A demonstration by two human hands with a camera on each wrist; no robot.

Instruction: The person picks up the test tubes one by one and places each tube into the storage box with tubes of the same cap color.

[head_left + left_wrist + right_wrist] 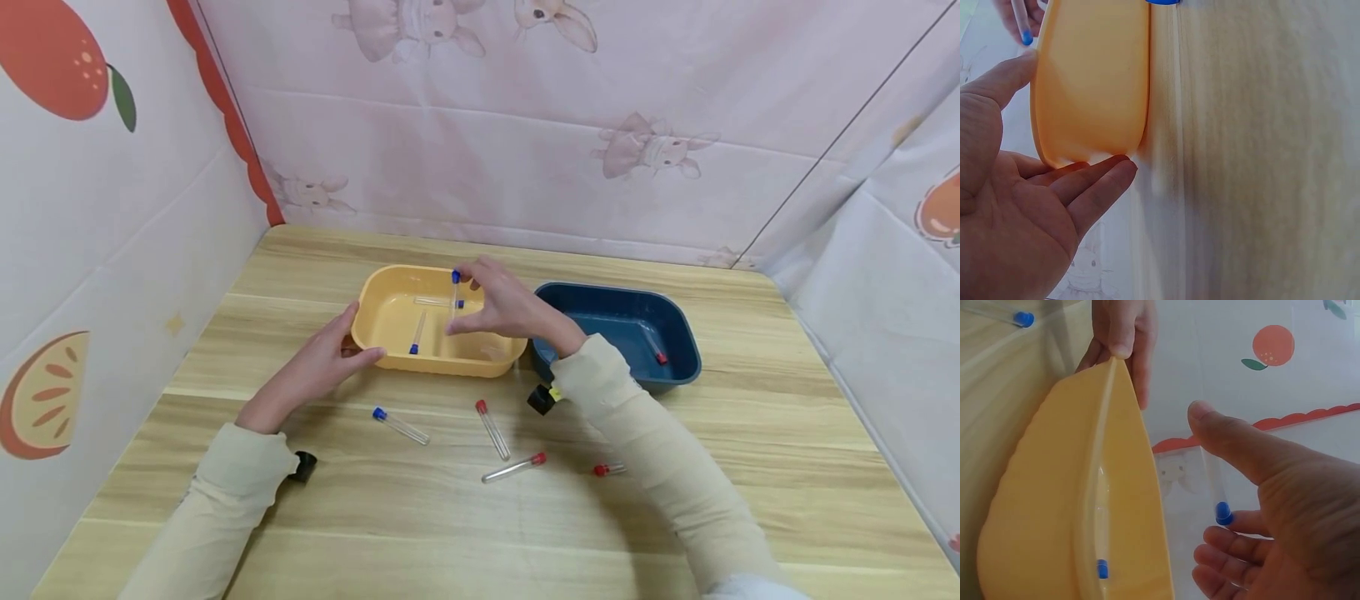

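My right hand (510, 304) holds a clear test tube with a blue cap (454, 292) over the yellow bin (450, 365). The tube spans from thumb to fingers, its cap (1224, 514) against the index finger in the right wrist view. Inside the bin lie two more blue-capped tubes, one crosswise (438, 302) and one lengthwise (418, 333). My left hand (318, 358) grips the bin's left end. In the left wrist view its thumb (1007, 78) is at the rim, and the fingers (1100, 190) lie along the end wall.
A navy bin (622, 293) stands at the right with a red-capped tube (655, 344) inside. Nearer on the wooden table lie a blue-capped tube (401, 426) and red-capped tubes (492, 430). My right sleeve (660, 467) partly hides another red-capped tube (609, 470).
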